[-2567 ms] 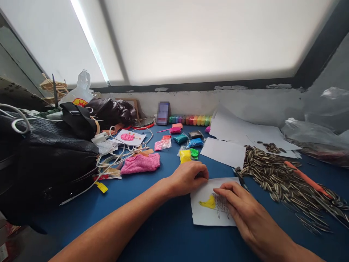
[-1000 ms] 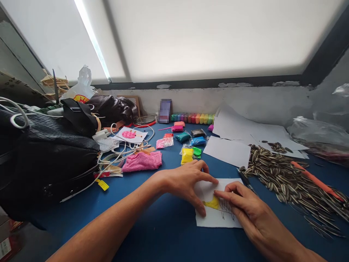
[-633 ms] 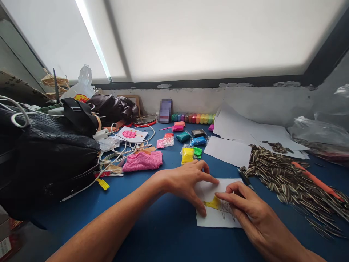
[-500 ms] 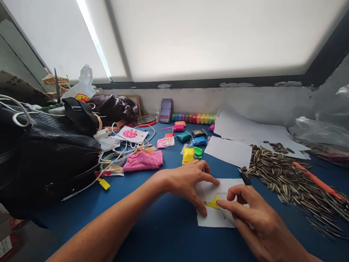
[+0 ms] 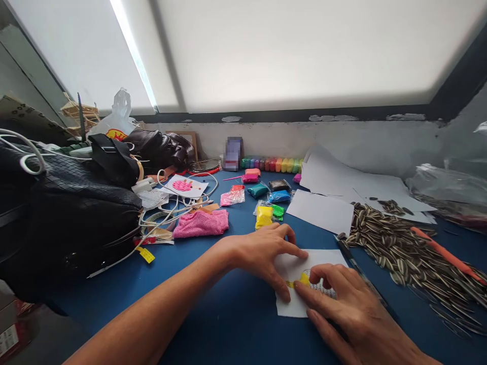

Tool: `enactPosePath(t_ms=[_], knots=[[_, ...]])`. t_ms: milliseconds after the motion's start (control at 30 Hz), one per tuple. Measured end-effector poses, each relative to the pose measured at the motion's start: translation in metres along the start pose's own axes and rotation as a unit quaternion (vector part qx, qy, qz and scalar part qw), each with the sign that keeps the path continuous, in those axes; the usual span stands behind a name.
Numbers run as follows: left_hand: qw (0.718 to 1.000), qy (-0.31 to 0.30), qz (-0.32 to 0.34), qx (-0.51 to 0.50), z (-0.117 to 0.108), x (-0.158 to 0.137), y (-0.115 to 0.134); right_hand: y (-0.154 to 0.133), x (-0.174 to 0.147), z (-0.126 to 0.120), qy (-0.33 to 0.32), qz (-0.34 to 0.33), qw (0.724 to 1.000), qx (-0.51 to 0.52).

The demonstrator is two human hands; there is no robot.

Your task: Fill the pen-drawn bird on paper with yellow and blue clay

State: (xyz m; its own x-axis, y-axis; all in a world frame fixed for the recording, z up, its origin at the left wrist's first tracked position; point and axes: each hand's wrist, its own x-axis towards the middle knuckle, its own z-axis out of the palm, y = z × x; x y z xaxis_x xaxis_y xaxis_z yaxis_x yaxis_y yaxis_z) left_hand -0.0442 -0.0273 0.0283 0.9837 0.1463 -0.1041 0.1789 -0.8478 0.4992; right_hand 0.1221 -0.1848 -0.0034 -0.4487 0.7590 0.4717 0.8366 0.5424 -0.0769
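A small white sheet of paper (image 5: 288, 307) with a line drawing lies on the blue table. Yellow clay (image 5: 305, 278) is spread over the left part of the drawing. My left hand (image 5: 268, 256) rests with fingers apart, its thumb and index finger touching the sheet's left side and upper part. The index fingertip of my right hand (image 5: 342, 304) presses on the clay; its other fingers are loosely bent and nothing shows in them. Part of the drawing is hidden beneath my right hand. A dark pen (image 5: 357, 267) lies beside the sheet's right edge.
Sunflower seeds (image 5: 395, 243) are heaped at right, with an orange tool (image 5: 445, 253) across them. Blank white paper (image 5: 321, 210) lies behind. Clay packs, including a yellow one (image 5: 264, 217), sit mid-table. A pink cloth (image 5: 201, 223), white cables and a black bag (image 5: 87, 218) fill the left.
My right hand has shifted left and slightly down, its fingertip moving along the yellow clay toward its left end. More of the pen shows now. My left hand keeps its place on the paper.
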Motion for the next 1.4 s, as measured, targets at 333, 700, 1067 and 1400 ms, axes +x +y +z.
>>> enactPosePath(t_ms=[333,700,1067,1400], knots=[[1.000,-0.016,0.018,-0.003,-0.0043,-0.0028,-0.0035,0.0028,-0.0082,0.0012,0.001,0.011,1.000,0.001],[1.000,-0.019,0.015,0.007,-0.0057,-0.0035,-0.0015,0.0029,-0.0067,0.0049,-0.035,0.003,0.999,-0.020],[1.000,-0.018,0.013,0.016,-0.0054,-0.0032,-0.0009,0.0017,-0.0026,-0.0029,0.028,-0.027,0.998,-0.054],[1.000,-0.019,0.013,0.010,-0.0042,-0.0027,-0.0027,0.0020,-0.0022,-0.0035,0.012,-0.014,0.999,-0.036]])
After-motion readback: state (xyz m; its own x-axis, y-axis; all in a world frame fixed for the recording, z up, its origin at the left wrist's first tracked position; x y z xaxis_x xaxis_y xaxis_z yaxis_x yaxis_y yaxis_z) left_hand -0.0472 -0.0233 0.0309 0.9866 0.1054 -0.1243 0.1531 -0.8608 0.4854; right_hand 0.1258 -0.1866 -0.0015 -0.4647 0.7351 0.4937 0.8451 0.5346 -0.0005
